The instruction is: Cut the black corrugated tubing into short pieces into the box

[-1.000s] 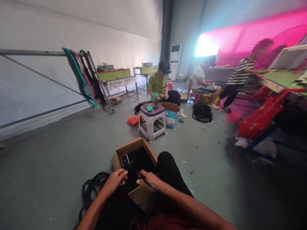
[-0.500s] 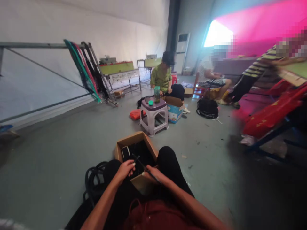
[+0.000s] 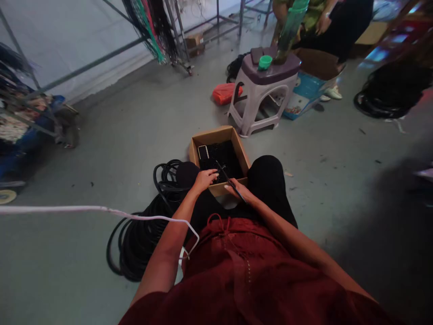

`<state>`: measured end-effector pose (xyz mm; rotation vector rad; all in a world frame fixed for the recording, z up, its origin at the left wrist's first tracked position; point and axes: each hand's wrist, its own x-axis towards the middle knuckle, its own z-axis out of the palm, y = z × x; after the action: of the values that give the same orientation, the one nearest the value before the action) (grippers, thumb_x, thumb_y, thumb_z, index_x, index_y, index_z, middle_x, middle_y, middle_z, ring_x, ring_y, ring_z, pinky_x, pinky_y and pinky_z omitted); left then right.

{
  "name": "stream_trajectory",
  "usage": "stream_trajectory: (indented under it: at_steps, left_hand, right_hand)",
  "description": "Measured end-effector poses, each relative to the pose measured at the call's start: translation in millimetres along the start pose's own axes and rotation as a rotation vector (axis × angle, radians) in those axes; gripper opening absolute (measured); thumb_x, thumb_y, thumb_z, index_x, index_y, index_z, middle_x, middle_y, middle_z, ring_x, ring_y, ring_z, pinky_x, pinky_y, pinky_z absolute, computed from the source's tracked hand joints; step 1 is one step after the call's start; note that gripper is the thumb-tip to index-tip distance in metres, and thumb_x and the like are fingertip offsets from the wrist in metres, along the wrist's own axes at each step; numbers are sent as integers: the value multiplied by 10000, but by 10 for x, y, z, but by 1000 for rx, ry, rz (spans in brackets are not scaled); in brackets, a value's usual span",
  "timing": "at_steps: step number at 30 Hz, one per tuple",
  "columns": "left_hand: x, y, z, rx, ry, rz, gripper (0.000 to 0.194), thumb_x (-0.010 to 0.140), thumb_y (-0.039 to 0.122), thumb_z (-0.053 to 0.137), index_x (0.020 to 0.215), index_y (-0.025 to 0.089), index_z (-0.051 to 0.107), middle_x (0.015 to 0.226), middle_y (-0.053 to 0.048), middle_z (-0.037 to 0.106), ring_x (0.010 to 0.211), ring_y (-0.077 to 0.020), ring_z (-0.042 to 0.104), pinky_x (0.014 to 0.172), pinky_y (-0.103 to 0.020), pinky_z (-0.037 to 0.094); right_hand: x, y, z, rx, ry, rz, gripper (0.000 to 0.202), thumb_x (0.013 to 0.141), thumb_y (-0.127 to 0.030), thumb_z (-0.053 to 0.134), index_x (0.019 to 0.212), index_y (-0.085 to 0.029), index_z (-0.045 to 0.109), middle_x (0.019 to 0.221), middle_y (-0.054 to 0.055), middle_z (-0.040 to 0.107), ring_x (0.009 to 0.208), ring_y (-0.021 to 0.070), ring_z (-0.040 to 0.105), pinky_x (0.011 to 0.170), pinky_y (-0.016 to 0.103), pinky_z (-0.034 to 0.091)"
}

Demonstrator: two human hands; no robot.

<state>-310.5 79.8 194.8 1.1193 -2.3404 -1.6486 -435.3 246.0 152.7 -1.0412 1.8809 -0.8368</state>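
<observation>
Over the near edge of an open cardboard box (image 3: 241,151), my right hand (image 3: 238,189) is closed on a thin dark tool, perhaps scissors or tweezers (image 3: 238,191), whose tip points up and left. My left hand (image 3: 207,178) is closed beside that tip, its fingertips pinching something small and dark that I cannot make out. Black material (image 3: 225,155) fills the box, and a phone (image 3: 203,152) lies on it at the left. Coils of black tubing (image 3: 135,243) lie beside my left leg.
A stool (image 3: 262,90) beyond the box holds a green lid (image 3: 264,62) and a bottle (image 3: 289,38). Near it are a red bag (image 3: 223,94), a blue box (image 3: 301,95) and a seated person. A white cord (image 3: 135,216) crosses at left; a black coil (image 3: 389,92) lies right.
The view has tilted down and swung left, bringing in the white cord, the tubing and a wheeled cart. Both hands keep their holds over the box, with little change between them.
</observation>
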Motion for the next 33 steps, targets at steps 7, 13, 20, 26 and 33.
stream_trajectory:
  at_steps: [7,13,20,26,33]
  left_hand:
    - [74,-13,46,48,-47,-7,402,852,234,562,1224,98,633,792,-48,695,546,-70,504,540,-179,412]
    - [190,-46,127,104,-52,-8,399,855,241,562,1223,105,638,778,-41,694,527,-70,501,545,-183,414]
    - [324,-74,211,125,-51,-14,408,855,254,569,1229,104,632,777,-41,697,508,-64,495,544,-182,418]
    - [352,-33,252,134,-52,-33,409,864,246,551,1239,100,623,767,-43,689,501,-61,479,512,-175,394]
    - [345,6,277,125,-57,-43,399,873,247,532,1227,88,620,747,-32,664,490,-53,462,487,-167,374]
  right_hand:
    - [80,154,5,11,11,-28,454,875,-471,525,1199,-153,498,963,78,646,845,202,592,750,276,441]
    - [142,230,-32,-58,28,37,376,888,-465,497,1138,-188,544,936,59,653,835,208,594,705,264,418]
    - [122,228,-36,-81,74,87,347,884,-488,492,1078,-211,569,858,48,657,769,203,590,642,245,379]
    - [92,192,-24,-96,105,124,303,883,-440,488,1079,-224,568,837,50,658,744,201,587,623,238,358]
    - [96,214,3,-119,131,145,265,879,-400,479,1056,-228,576,855,59,667,766,208,595,619,237,342]
